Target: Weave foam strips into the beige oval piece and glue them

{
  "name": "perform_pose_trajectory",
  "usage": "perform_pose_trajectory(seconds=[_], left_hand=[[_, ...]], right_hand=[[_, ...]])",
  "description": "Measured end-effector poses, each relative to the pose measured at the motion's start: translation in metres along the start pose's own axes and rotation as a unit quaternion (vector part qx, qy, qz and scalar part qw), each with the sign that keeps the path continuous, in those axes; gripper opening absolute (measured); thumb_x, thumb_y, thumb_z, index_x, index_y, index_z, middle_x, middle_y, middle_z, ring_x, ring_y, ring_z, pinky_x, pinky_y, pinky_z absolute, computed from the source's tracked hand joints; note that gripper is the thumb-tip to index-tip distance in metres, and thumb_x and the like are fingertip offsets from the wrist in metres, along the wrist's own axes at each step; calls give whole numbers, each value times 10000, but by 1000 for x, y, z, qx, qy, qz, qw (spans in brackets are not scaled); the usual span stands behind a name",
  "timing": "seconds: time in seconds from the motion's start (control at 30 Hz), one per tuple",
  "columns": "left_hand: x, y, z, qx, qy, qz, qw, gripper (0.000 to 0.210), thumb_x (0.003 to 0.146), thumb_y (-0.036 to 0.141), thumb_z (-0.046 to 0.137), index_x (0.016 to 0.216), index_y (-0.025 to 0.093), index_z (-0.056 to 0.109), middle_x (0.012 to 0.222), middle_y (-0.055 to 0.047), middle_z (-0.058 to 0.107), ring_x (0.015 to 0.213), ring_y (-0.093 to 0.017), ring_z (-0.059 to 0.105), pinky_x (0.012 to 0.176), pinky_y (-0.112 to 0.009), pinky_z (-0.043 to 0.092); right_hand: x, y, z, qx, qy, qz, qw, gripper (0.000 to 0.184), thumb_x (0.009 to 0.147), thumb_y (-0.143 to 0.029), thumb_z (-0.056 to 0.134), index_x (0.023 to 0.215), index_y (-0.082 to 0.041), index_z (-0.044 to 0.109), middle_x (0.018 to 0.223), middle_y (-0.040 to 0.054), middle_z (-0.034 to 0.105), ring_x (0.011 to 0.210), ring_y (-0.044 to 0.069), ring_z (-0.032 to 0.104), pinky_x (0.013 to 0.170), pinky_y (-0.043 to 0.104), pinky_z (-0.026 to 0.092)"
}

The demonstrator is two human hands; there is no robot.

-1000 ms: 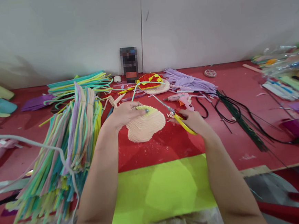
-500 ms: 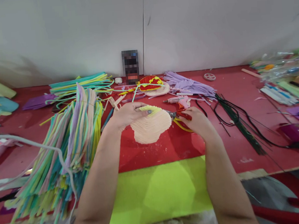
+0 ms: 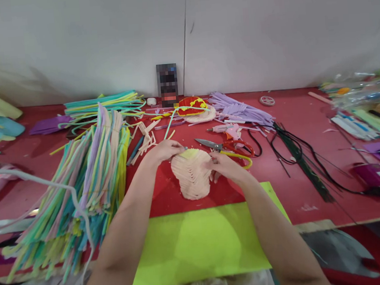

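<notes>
A flat, cream pipe-cleaner piece [image 3: 192,177] with V-shaped ribs and a yellow patch at its top lies over a red surface. At its upper left edge, my left hand [image 3: 169,150] pinches the rim. My right hand [image 3: 224,165] grips the right edge, thumb on top and some fingers curled below. Just beyond my right hand rest scissors [image 3: 211,144] with red and yellow handles, blades pointing left. A pink glue gun [image 3: 230,130] lies behind them. Cut cream pipe-cleaner bits [image 3: 146,139] are scattered beyond my left hand.
A big bundle of coloured pipe cleaners [image 3: 94,176] covers the left side. Purple pipe cleaners [image 3: 240,108] lie at the back. A lime-green sheet [image 3: 201,247] is in front. Black cable [image 3: 326,167] and dark stems [image 3: 299,160] run along the right. A phone-like device [image 3: 167,85] stands against the wall.
My right hand has let go of the scissors, which now lie on the table, and has taken the piece's right edge. The piece has turned and come slightly nearer.
</notes>
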State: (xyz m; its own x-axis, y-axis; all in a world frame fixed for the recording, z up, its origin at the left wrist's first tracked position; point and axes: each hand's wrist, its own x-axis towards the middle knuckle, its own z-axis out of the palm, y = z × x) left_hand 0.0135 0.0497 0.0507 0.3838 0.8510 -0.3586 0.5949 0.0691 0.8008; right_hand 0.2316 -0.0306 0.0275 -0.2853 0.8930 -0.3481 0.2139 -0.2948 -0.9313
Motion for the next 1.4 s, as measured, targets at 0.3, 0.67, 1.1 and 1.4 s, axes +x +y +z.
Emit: perform_pose_trajectory(seconds=[0.3, 0.67, 1.1, 1.4], left_hand=[[1, -11, -4, 155, 107, -29, 982, 82, 698, 258, 646, 668, 197, 693, 673, -43, 680, 693, -194, 634, 665, -283, 458], [15, -35, -18, 289, 308, 49, 905, 193, 799, 190, 600, 980, 217, 660, 1121, -72, 620, 1051, -223, 572, 919, -315, 428], [33, -46, -8, 303, 307, 69, 900, 143, 850, 239, 559, 915, 197, 679, 1020, -74, 623, 1011, -223, 559, 922, -331, 386], [17, -46, -27, 286, 309, 20, 907, 133, 790, 321, 638, 855, 216, 686, 955, -51, 658, 871, -190, 609, 793, -284, 454]], right_hand=[[0, 5, 5, -74, -22, -23, 997, 233, 815, -387, 589, 899, -201, 477, 582, -28, 615, 387, 150, 589, 341, 256, 479], [-3, 4, 8, -196, 29, -60, 978, 478, 857, -469, 518, 1269, -228, 501, 522, -47, 565, 360, 118, 480, 408, 253, 387], [4, 7, 6, -301, 153, -155, 928, 314, 896, -439, 449, 1002, -220, 649, 665, 7, 621, 598, 157, 564, 621, 275, 415], [5, 7, 5, -297, 154, -180, 925, 326, 900, -437, 442, 965, -201, 657, 765, 46, 686, 732, 193, 628, 706, 295, 446]])
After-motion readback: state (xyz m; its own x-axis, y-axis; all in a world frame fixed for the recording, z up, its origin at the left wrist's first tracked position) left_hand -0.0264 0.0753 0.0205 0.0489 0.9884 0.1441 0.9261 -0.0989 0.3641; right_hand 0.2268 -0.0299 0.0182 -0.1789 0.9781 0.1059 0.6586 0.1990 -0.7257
